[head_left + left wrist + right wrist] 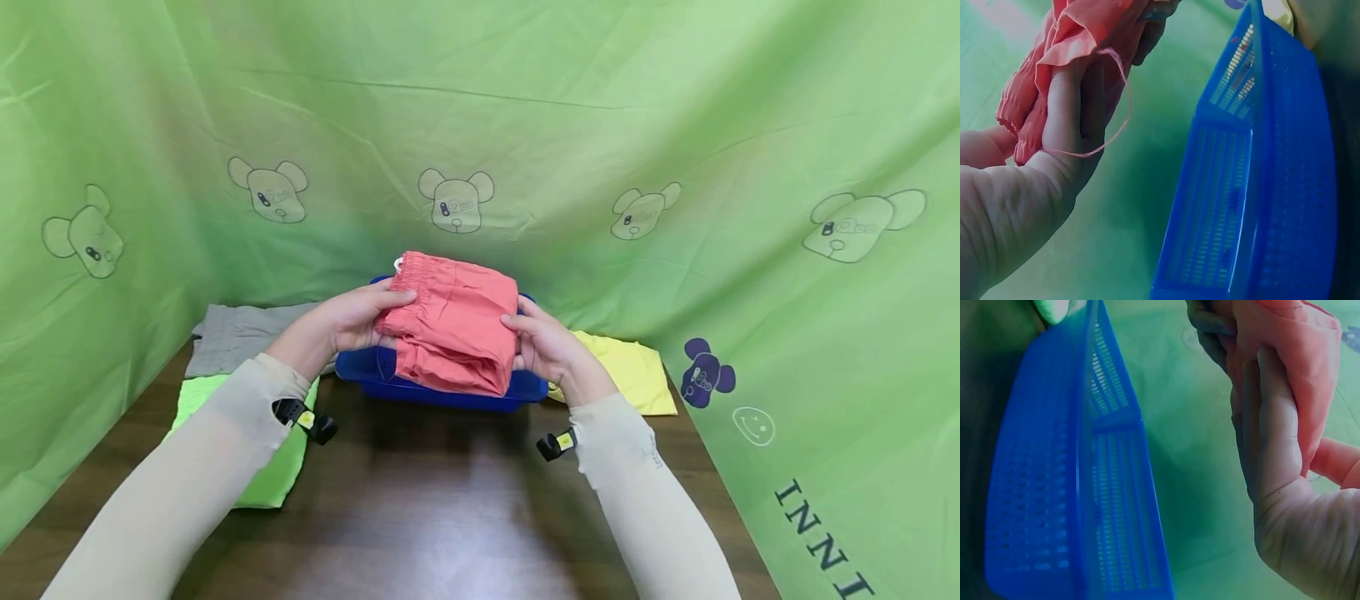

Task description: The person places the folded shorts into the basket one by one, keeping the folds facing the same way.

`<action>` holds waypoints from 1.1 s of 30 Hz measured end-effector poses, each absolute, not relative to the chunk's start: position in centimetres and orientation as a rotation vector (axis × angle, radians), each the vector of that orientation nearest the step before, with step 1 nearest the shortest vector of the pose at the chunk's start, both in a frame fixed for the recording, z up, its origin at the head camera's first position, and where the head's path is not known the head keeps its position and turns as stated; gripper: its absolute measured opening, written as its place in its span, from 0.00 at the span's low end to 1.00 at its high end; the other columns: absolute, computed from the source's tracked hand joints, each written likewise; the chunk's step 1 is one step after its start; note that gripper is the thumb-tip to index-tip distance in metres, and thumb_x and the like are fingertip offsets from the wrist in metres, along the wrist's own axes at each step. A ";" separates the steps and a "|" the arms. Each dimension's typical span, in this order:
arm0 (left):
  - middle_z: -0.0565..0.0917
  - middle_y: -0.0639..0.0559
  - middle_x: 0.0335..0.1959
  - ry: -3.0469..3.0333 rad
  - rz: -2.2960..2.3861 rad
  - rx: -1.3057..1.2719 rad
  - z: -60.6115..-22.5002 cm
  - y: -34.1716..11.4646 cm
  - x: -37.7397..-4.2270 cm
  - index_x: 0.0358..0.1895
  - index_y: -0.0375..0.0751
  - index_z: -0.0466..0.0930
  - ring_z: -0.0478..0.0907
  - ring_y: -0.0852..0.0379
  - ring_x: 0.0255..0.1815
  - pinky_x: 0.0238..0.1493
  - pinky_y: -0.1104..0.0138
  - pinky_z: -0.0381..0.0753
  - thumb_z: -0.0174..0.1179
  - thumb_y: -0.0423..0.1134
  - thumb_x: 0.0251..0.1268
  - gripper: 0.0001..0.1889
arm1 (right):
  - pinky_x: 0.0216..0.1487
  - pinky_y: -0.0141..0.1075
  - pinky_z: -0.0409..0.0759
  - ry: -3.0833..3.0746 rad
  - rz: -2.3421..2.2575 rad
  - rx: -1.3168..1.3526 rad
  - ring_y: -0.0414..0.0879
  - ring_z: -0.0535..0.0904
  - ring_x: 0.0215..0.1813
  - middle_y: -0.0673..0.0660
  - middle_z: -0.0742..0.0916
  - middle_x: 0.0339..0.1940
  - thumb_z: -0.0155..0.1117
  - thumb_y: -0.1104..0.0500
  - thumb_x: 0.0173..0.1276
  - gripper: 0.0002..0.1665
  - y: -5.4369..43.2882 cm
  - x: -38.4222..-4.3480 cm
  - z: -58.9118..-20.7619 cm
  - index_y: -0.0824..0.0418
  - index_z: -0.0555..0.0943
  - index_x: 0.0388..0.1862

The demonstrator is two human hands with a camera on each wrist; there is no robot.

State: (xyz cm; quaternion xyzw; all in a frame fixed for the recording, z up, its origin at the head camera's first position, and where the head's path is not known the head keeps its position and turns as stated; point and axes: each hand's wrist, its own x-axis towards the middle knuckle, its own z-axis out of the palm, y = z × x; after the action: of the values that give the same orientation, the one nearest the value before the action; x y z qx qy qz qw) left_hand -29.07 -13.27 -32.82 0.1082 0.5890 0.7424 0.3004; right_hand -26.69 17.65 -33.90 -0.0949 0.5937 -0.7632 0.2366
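Coral-red shorts (457, 325), folded into a thick bundle with a gathered elastic waistband, are held up between both hands. My left hand (352, 321) grips the waistband end, thumb on top and fingers underneath. At the opposite side my right hand (551, 346) pinches the folded edge, its thumb over the front. A thin drawstring (1127, 106) loops down beside the left fingers in the left wrist view. Below the bundle stands a blue plastic basket (367, 367) with slotted walls, partly covered by the shorts in the head view. Both wrist views show the basket's (1035, 487) near wall.
Grey folded cloth (240, 333) lies at the back left, with bright green cloth (277, 467) in front of it, partly behind the left sleeve. Yellow cloth (626, 375) lies right of the basket. A green printed curtain (555, 108) encloses the brown wooden table (450, 517).
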 end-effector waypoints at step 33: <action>0.86 0.48 0.42 1.597 1.962 0.092 -38.1 -12.7 -35.2 0.83 0.56 0.43 0.87 0.52 0.40 0.39 0.54 0.88 0.46 0.42 0.84 0.33 | 0.41 0.44 0.83 1.691 -2.062 0.067 0.52 0.80 0.52 0.60 0.75 0.62 0.46 0.60 0.83 0.32 16.0 -32.1 -38.3 0.43 0.55 0.80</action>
State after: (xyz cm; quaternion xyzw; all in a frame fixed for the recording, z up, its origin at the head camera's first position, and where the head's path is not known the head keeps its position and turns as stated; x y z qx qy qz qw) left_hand -35.16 -12.67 -38.09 0.0348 0.6018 0.7392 0.3005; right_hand -32.14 16.00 -38.31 0.0243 0.6163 -0.7513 0.2347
